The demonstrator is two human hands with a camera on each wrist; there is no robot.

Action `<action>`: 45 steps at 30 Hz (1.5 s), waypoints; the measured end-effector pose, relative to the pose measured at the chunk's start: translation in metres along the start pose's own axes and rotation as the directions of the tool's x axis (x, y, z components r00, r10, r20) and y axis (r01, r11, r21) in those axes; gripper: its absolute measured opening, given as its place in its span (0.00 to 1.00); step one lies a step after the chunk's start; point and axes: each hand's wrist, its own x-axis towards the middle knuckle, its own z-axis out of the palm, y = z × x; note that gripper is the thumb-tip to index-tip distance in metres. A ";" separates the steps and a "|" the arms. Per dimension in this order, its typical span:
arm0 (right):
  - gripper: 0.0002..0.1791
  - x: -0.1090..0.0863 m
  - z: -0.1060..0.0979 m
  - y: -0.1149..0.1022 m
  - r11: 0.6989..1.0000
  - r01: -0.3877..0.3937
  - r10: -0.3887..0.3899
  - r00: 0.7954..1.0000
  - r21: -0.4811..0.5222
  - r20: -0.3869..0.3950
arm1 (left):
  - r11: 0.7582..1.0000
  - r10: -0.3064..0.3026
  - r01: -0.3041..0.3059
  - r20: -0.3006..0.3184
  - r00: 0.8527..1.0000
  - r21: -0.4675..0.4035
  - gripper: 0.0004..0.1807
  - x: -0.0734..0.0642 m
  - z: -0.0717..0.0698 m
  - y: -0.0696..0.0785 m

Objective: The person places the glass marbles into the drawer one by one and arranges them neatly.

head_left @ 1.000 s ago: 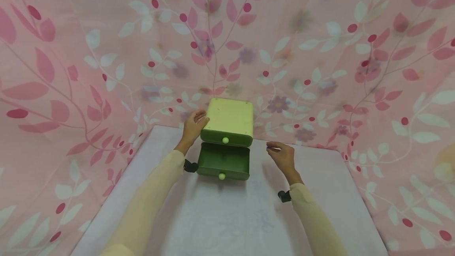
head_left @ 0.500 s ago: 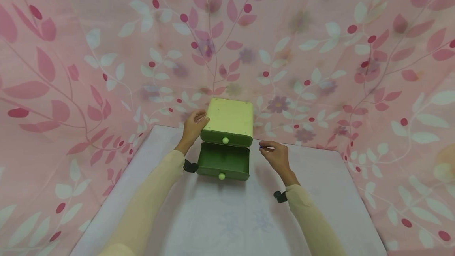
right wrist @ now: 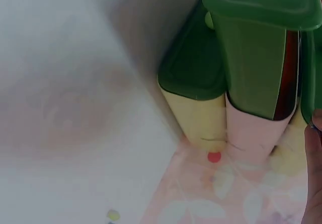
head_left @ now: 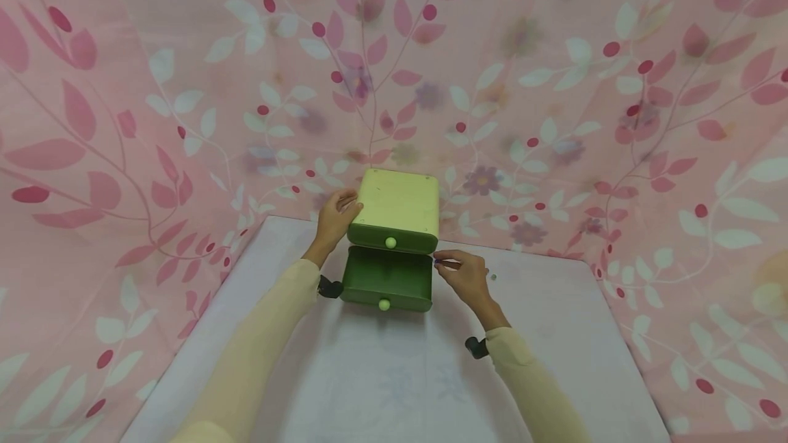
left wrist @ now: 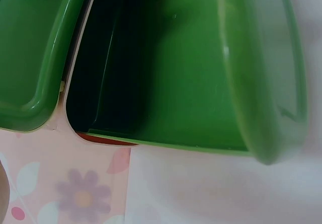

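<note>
A small drawer cabinet (head_left: 399, 200) with a pale yellow-green top stands at the back of the table. Its middle drawer (head_left: 388, 275), dark green with a round light-green knob (head_left: 384, 305), is pulled out, and its visible floor is bare in the left wrist view. My left hand (head_left: 334, 223) rests against the cabinet's upper left side, thumb near the top's edge. Just right of the open drawer, my right hand (head_left: 468, 279) pinches a tiny blue thing (head_left: 436, 262) between thumb and fingertips; its kind is too small to tell. In the right wrist view, only part of that hand shows at the edge.
A tiny greenish piece (head_left: 494, 277) lies on the white table (head_left: 554, 333) behind my right hand, with a bluish bit near it in the right wrist view. The closed upper drawer (head_left: 369, 237) sits above the open one. A pink floral curtain (head_left: 523, 87) hangs close behind the cabinet.
My right hand has moved left with the tiny blue thing, up to the open drawer's right side. The small greenish piece has come into sight. My left hand and the drawers stay put.
</note>
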 end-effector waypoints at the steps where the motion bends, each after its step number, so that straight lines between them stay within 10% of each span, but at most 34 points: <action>1: 0.13 0.000 0.003 0.006 1.000 0.004 -0.004 1.000 -0.004 0.006 | 1.000 0.001 -0.001 0.000 1.000 -0.001 0.25 0.000 0.000 0.000; 45: 0.13 -0.002 0.042 0.003 0.963 0.059 0.043 0.929 -0.264 0.367 | 1.000 0.007 -0.007 -0.012 1.000 0.015 0.25 0.000 -0.001 -0.003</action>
